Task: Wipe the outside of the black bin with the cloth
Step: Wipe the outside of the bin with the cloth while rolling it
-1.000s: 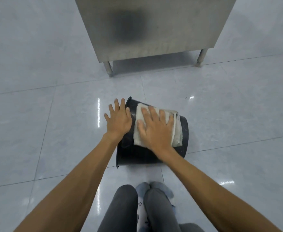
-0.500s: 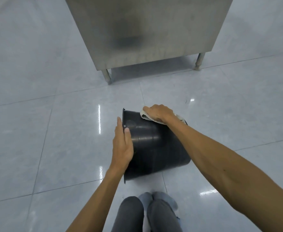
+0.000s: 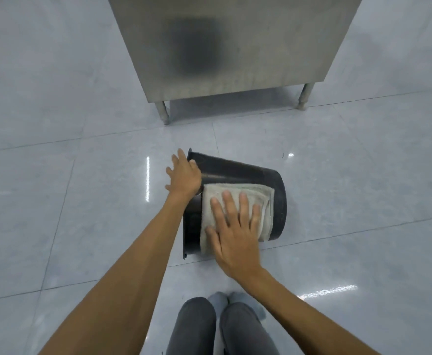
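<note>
**Bin on its side, cloth pressed flat on top**

Black bin (image 3: pixel 238 172) lies on its side on the floor, mouth to the left, base to the right, just ahead of the person's knees (image 3: pixel 197 326). Beige folded cloth (image 3: pixel 235 192) is draped over the bin's upper side wall. Right hand (image 3: pixel 235 234) is flat on the cloth, fingers straight and spread, pressing, not gripping. Left hand (image 3: pixel 185 175) rests at the bin's rim end, fingers extended, loosely apart; nothing pinched. Floor (image 3: pixel 82 201) is glossy pale grey tile with thin grout lines and light glints. Behind the bin stands a brushed steel cabinet (image 3: pixel 235 47) on short round legs (image 3: pixel 163 112). The bin is smooth plastic, tapered and round; the cloth is terry-like. Grey trousers.
</note>
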